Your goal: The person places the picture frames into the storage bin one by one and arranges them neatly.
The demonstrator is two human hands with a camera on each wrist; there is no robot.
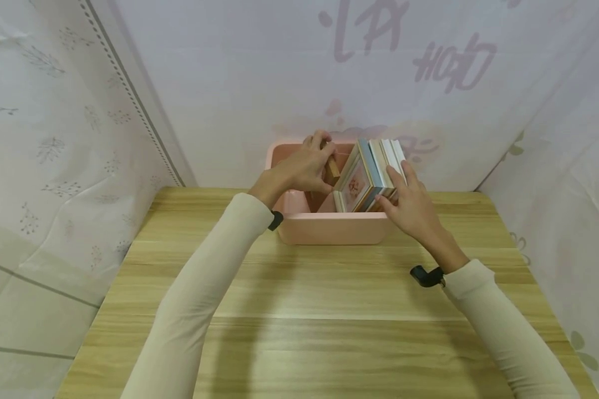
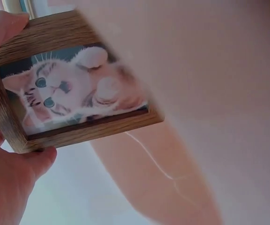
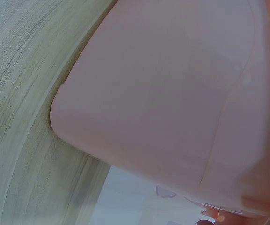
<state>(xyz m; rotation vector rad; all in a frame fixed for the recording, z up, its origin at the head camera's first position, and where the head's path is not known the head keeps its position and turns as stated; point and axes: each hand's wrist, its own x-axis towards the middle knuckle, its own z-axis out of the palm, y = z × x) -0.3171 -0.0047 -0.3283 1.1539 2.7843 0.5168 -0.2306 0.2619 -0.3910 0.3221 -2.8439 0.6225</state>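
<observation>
In the head view my left hand (image 1: 306, 166) reaches into a pink plastic bin (image 1: 334, 230) and grips a brown wooden picture frame (image 1: 332, 169). The left wrist view shows that picture frame (image 2: 74, 126) close up, with a kitten photo turned on its side and the thumb and fingers at its edges. A row of thin picture frames (image 1: 376, 160) leans in the bin's right half; the leftmost carries a pinkish picture. My right hand (image 1: 419, 208) holds the right end of this row, thumb low at the near side, fingers over the tops. The right wrist view shows only the bin's outer wall (image 3: 153, 103).
The bin stands on a wood-grain table (image 1: 329, 310) against its back edge. Pale printed cloth (image 1: 229, 83) hangs behind and along both sides. Each wrist wears a black band (image 1: 426, 276).
</observation>
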